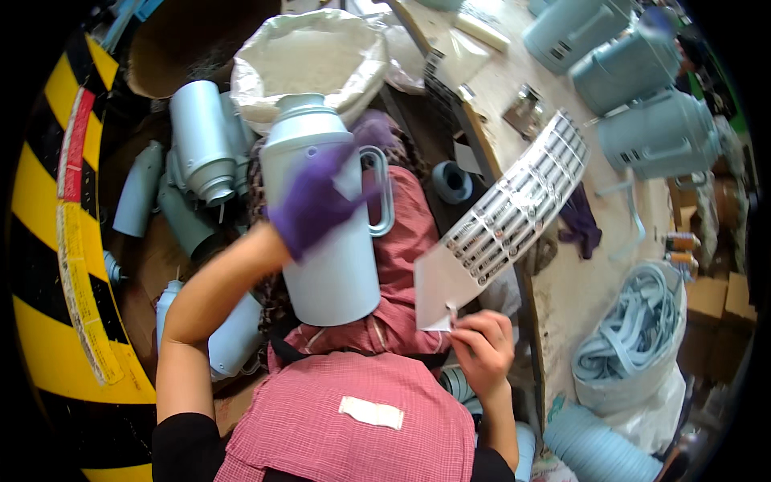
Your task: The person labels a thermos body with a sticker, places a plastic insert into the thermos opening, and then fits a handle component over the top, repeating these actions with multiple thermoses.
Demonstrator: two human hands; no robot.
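A pale blue thermos jug shell (329,273) with a side handle (385,193) stands upright on my lap. My left hand (317,205), in a purple glove, is over its upper front; motion blurs it, but the fingers look spread and nothing shows in them. To the right, my bare right hand (484,341) pinches the lower corner of a label sheet (434,285). Rows of black-and-white labels cover the sheet's upper part, and its lower end is blank. The sheet slants up over the table edge. Whether my left hand touches the jug, I cannot tell.
More jug shells (201,136) lie at the left beside a yellow-black striped barrier (40,281). A white sack (309,56) stands ahead. On the right-hand table (578,321) are finished-looking jugs (658,132), a purple glove (580,221) and a bag of blue straps (630,321).
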